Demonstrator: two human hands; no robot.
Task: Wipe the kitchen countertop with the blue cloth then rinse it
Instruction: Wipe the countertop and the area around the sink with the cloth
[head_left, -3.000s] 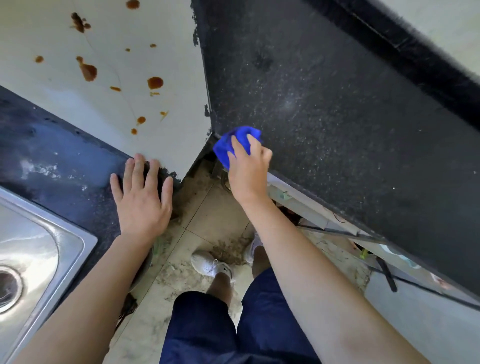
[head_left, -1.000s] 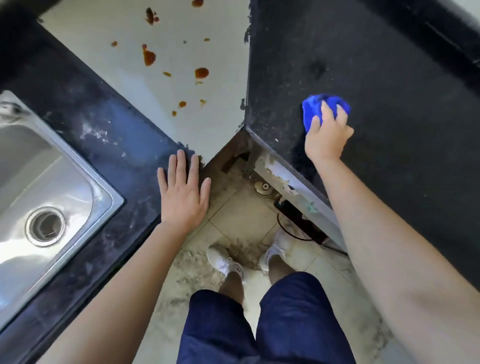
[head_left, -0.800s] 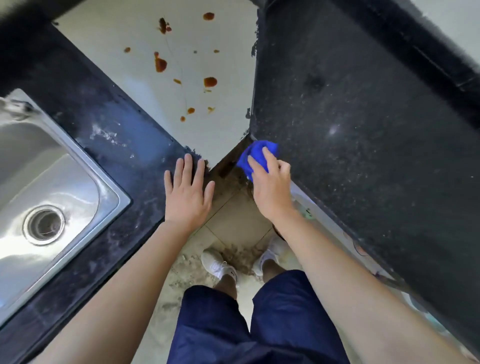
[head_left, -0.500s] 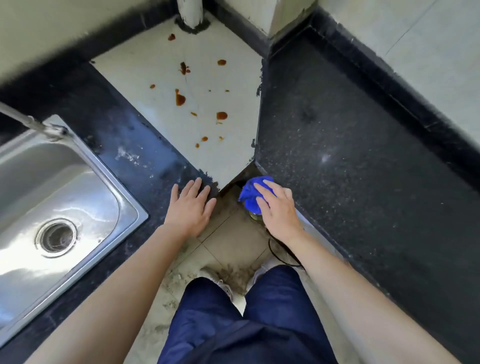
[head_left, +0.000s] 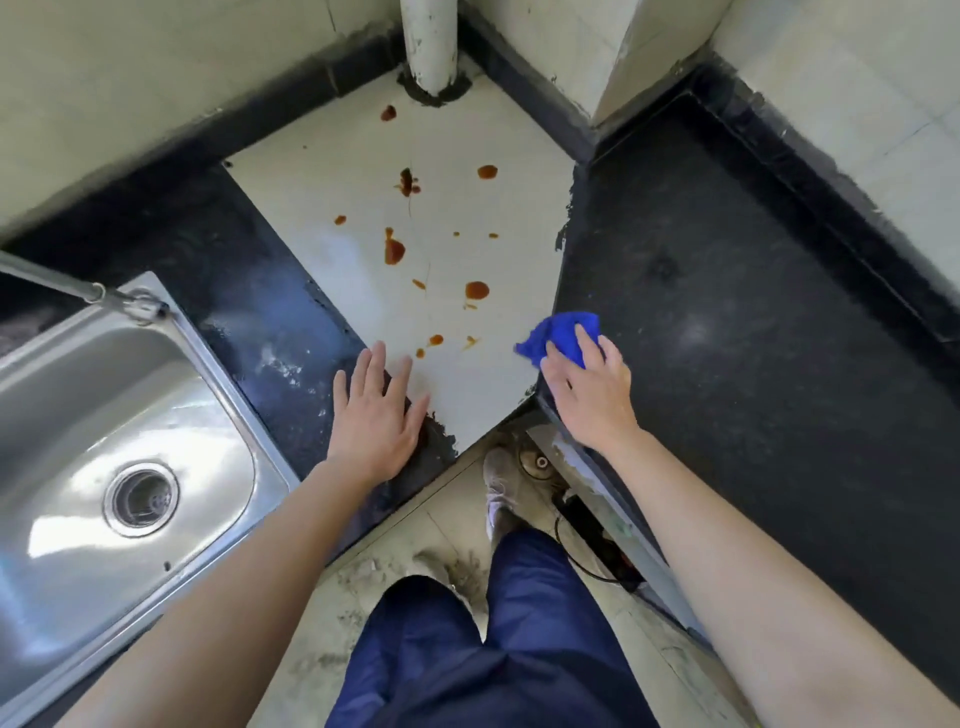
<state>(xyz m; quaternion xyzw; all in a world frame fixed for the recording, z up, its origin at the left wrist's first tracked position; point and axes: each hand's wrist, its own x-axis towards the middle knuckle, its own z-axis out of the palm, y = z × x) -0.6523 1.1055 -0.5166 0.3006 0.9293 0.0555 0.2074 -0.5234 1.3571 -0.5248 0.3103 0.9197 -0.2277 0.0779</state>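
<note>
Blue cloth (head_left: 563, 332) is being clasped by the right hand's (head_left: 592, 400) fingers (head_left: 585, 345); brown stains (head_left: 476, 290) just beyond them are wanting firm, overlapping strokes, the left hand (head_left: 374, 421) lying released on the bench (head_left: 727, 364).

The right hand (head_left: 587, 395) hides perhaps half the blue cloth (head_left: 558, 335); the sink (head_left: 78, 395) is cut off left.

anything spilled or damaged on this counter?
Yes. Brown splatters dot the pale corner panel and are not yet wiped. The panel's black edging is ragged and chipped by the left hand. Whitish residue smears the black countertop beside the sink. The right hand holds the blue cloth at the panel's right seam.
</note>
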